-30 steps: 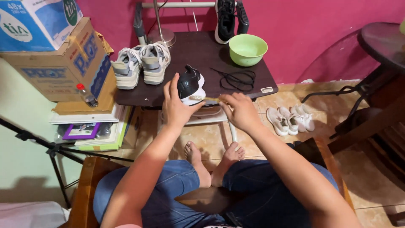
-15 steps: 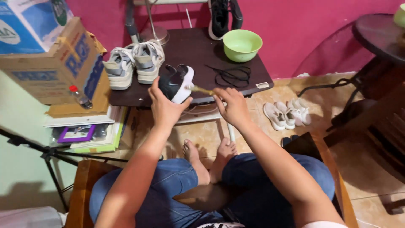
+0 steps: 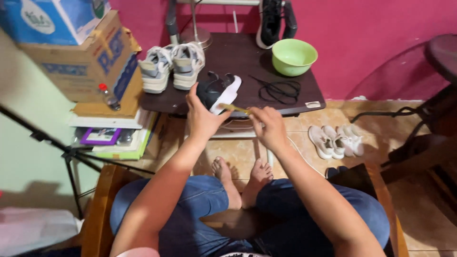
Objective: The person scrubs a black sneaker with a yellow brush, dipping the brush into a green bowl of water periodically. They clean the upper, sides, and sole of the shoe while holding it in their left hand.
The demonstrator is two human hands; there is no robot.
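My left hand grips a black shoe with a white sole, tilted sole-up in front of the dark table. My right hand holds a thin yellowish brush whose tip touches the white sole. Both hands hover just above the table's front edge. Black laces lie loose on the table right of the shoe.
A pair of grey-white sneakers stands at the table's left, a green bowl at the back right, a black shoe behind it. Cardboard boxes are stacked left. White shoes lie on the floor. A tripod leg is at left.
The shoe has turned so its white sole faces up more, and my right hand has brought the brush onto the sole. The view shifted slightly.
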